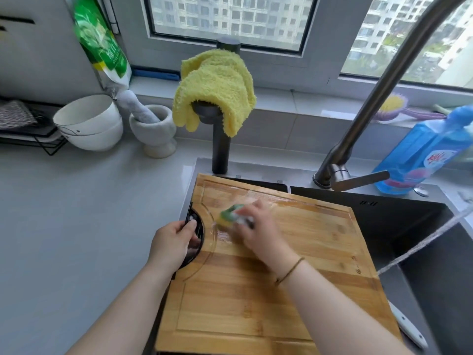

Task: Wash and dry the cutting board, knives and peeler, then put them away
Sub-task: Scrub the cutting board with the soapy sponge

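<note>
From the head view, the board [268, 290] lay flat across the left part of the sink [430, 265], its far edge near the tap [378, 93]. The right hand [256, 226] had its fingers curled down over a green and yellow sponge [227, 216] and pressed it to the board's far left corner. The sponge was blurred, so I took it for mid-scrub. The left hand [171, 242] was closed round a black fitting [195, 234] at the board's left edge, steadying it.

By my reckoning the job was at an early stage. Only the far part of the board showed a wet, soapy sheen, and the near part looked dry. Rinsing, drying and stowing all seemed left to do. A white handle [409, 329] poked out past the board's near right corner. It might have been a knife, though I could not tell. I saw no peeler.

A thin stream of water [422, 239] slanted into the sink on the right. The pale grey counter [76, 213] ran along the left, with stacked white bowls [89, 124] and a stone mortar [153, 131] at the back. A yellow cloth [215, 90] hung over a dark post behind the board, handy for drying. A blue bottle [430, 155] stood by the tap, under a window facing apartment blocks.
</note>
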